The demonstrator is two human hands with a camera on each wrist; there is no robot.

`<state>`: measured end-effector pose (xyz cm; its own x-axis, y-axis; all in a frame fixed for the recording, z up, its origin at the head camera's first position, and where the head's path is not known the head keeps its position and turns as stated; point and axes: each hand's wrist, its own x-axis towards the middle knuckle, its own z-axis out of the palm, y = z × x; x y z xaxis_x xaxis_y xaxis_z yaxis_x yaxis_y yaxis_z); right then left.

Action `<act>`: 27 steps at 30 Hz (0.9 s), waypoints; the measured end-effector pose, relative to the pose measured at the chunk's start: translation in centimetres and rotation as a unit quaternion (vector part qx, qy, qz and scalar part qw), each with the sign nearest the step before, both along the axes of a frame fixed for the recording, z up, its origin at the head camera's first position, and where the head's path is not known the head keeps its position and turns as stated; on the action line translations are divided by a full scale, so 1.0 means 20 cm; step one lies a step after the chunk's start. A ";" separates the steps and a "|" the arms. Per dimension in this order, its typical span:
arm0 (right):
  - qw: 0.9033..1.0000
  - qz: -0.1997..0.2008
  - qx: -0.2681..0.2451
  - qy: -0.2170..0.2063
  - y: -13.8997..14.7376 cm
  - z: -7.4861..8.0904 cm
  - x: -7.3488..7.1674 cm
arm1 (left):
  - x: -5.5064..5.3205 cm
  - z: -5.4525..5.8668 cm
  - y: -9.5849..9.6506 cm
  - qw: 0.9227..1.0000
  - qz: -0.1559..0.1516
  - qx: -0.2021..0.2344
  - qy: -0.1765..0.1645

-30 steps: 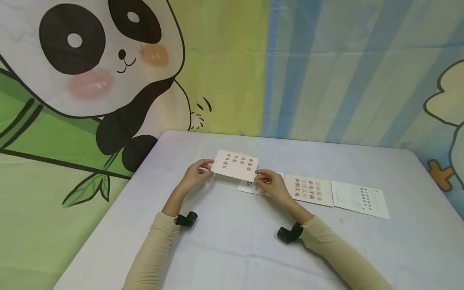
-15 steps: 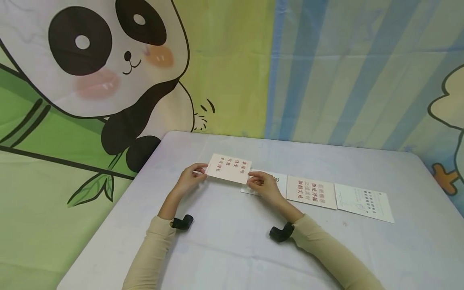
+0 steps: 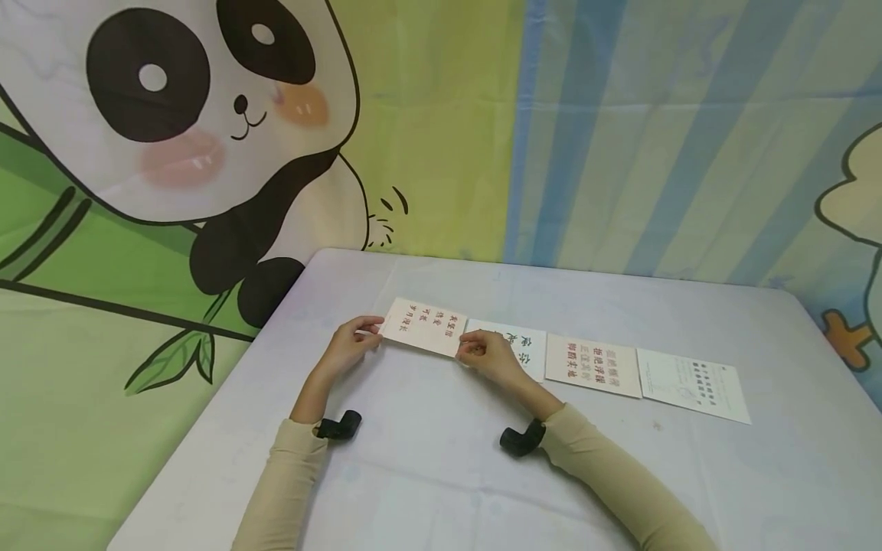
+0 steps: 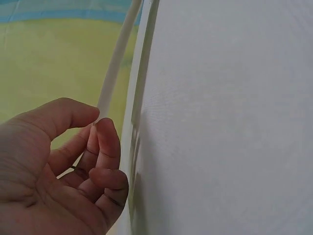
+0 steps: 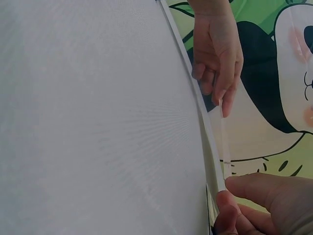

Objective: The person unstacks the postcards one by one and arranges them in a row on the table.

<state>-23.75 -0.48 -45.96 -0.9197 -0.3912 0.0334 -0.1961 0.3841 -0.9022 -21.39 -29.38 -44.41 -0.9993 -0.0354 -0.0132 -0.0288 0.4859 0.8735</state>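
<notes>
A pale pink card (image 3: 423, 327) with columns of red characters lies low over the table, tilted slightly in the head view. At its left edge my left hand (image 3: 347, 344) pinches it between thumb and fingertips. My right hand (image 3: 496, 360) pinches its lower right corner and overlaps a white card (image 3: 529, 348) with dark green characters. Seen edge-on, the pink card (image 4: 115, 63) runs up from the left hand (image 4: 63, 161) in the left wrist view. The right wrist view shows the right hand (image 5: 269, 200) at one end of it and the left hand (image 5: 220, 54) at the other.
Rightward from the white card, a cream card (image 3: 591, 366) with red and grey characters and another white card (image 3: 692, 385) with small dark print continue the row. A white cloth covers the table (image 3: 413, 474). Behind it hangs a backdrop (image 3: 441, 138) printed with a panda.
Both hands have carried the pink card left and down toward the table, level with the row. More of the white card with green characters is uncovered. The other cards stay put.
</notes>
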 end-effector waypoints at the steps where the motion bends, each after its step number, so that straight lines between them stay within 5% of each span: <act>1: 1.000 0.000 0.003 -0.002 0.00 0.00 0.00 | 0.00 0.00 0.00 1.000 -0.001 -0.002 -0.003; 14: 0.999 0.011 0.031 -0.018 -0.01 0.03 0.01 | 0.00 -0.06 -0.02 0.999 -0.012 -0.040 -0.012; 27: 0.999 0.016 0.028 -0.038 0.00 0.06 0.01 | 0.01 -0.05 -0.03 0.999 -0.008 -0.032 -0.022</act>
<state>-23.47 -0.51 -44.77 -0.9061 -0.4189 -0.0590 -0.1401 0.4287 -0.8925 -21.25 -30.04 -45.35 -0.9982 -0.0222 -0.0560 -0.0591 0.5406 0.8392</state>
